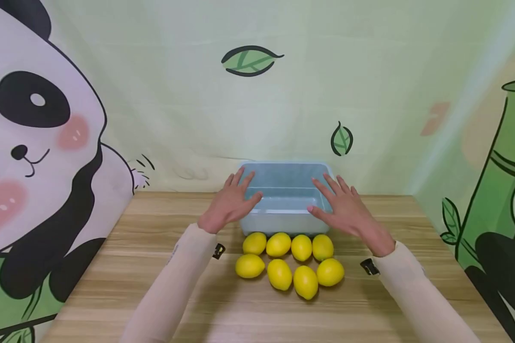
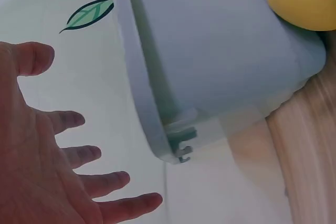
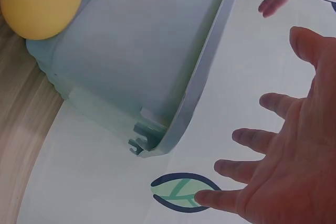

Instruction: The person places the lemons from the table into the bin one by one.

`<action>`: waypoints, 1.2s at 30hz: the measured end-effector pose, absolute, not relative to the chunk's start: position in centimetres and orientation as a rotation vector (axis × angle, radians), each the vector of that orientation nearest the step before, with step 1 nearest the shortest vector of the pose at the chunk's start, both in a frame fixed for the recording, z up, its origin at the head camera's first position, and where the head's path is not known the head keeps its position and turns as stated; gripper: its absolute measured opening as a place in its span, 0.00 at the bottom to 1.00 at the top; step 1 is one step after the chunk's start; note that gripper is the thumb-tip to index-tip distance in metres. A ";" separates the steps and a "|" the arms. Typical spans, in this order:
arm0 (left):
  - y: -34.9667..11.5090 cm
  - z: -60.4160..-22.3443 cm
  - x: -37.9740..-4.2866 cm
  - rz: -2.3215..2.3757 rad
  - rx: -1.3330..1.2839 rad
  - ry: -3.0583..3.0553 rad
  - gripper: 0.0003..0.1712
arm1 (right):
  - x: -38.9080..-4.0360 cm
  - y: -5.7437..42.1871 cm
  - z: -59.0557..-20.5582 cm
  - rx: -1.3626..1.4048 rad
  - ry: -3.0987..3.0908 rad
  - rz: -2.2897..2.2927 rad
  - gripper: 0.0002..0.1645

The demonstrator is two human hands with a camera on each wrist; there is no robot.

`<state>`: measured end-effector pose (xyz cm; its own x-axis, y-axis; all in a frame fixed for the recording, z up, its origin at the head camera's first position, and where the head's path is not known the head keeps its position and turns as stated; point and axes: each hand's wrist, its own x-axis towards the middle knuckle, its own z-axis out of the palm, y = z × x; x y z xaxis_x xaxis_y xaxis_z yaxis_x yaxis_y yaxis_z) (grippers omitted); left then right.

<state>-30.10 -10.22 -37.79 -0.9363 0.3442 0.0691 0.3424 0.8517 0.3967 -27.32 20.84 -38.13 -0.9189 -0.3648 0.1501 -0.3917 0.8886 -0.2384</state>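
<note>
Left hand (image 1: 230, 205), right hand (image 1: 345, 207): hung released, spread, near the blue bin (image 1: 285, 223).
Blue bin: stood on the surface (image 1: 154, 238) behind eight lemons (image 1: 279, 275).
Wrist views only: showed notched tabs (image 2: 187, 134) under its rim (image 2: 135, 77).

Pretty cute setup tbh: the wall was a pale green cartoon backdrop (image 1: 176, 95), a bit wrinkled near the bottom. A huge panda (image 1: 38, 147) filled the left, two leaves (image 1: 251, 61) floated mid-wall, and bamboo (image 1: 495, 186) stood right, past a pale diagonal streak (image 1: 463, 109). The tabletop (image 1: 262, 317) was light, streaky wood grain.
</note>
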 end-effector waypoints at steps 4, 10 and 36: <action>-10.5 -38.2 -30.4 0.741 0.526 3.012 0.44 | -26.6 21.0 -38.2 0.607 -2.905 0.404 0.47; -11.1 -38.7 -30.9 0.830 0.440 2.998 0.44 | -25.2 21.3 -38.5 0.647 -2.833 0.402 0.47; -12.6 -40.0 -31.3 1.094 0.355 2.914 0.38 | -18.1 22.0 -42.4 0.747 -2.771 0.298 0.33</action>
<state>-31.35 -12.57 -40.01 -0.9743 0.2141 0.0706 0.2077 0.7304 0.6507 -18.07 21.99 -42.43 -0.8356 -0.4631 0.2955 -0.5154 0.8471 -0.1299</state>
